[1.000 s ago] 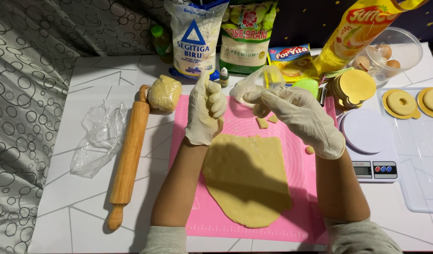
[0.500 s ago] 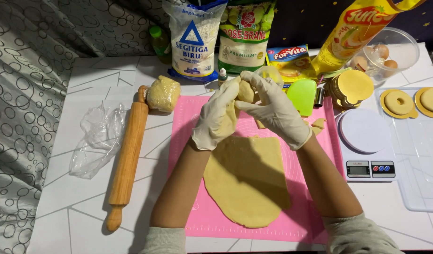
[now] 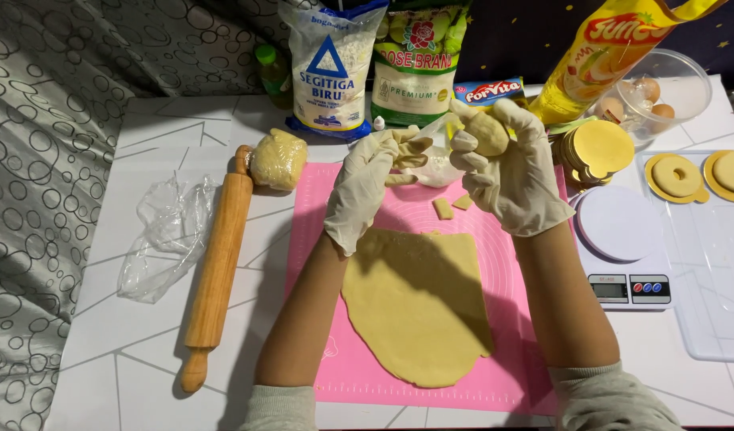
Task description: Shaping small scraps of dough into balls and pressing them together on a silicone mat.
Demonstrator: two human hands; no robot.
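Note:
Both my hands wear pale disposable gloves and hover above the far edge of a pink silicone mat. My right hand grips a lump of yellow dough. My left hand pinches a thin dough strip at its fingertips, beside a bit of clear plastic. A rolled-out sheet of dough lies flat on the mat below the hands. Two small dough scraps rest on the mat just beyond the sheet.
A wooden rolling pin lies left of the mat, with a wrapped dough ball and crumpled plastic. Flour and sugar bags stand at the back. On the right are a kitchen scale, gold discs, a clear tray, an egg bowl.
My hands came together over the mat's far edge, then parted again. The dough lump now sits in my right hand, and my left holds a small strip.

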